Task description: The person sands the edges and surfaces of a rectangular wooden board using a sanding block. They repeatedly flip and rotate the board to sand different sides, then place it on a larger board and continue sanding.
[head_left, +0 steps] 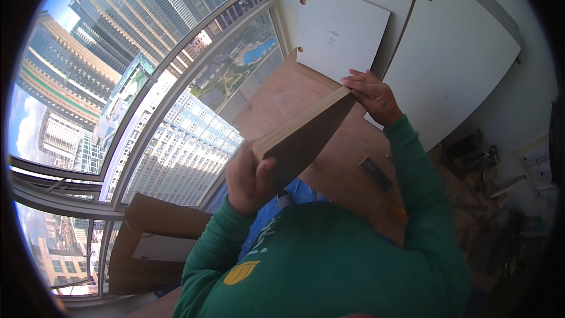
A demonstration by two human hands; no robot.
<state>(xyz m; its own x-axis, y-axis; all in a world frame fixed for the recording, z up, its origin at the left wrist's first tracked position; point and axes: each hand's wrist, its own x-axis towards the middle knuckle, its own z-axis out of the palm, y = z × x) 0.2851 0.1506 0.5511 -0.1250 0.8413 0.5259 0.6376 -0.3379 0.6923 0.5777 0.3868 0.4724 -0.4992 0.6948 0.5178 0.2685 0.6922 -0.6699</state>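
A wooden board (pixel 315 135) is held up in front of my chest, tilted, with its pale layered edge turned upward and its darker face toward me. At its near left end, my left hand (pixel 250 176) is closed round the edge, thumb on the dark face. My right hand (pixel 372 95) grips the far right end, fingers over the top edge. Behind the board, a white panel (pixel 344 32) with two round holes and handwriting leans against the wall.
Large windows (pixel 194 82) run along the left. A white cabinet door (pixel 453 53) with a metal hinge stands at the right. Brown sheeting (pixel 329 179) covers the floor, with a dark flat object (pixel 375 174) on it. Brown cardboard (pixel 159 218) lies at lower left; clutter (pixel 477 194) fills the right side.
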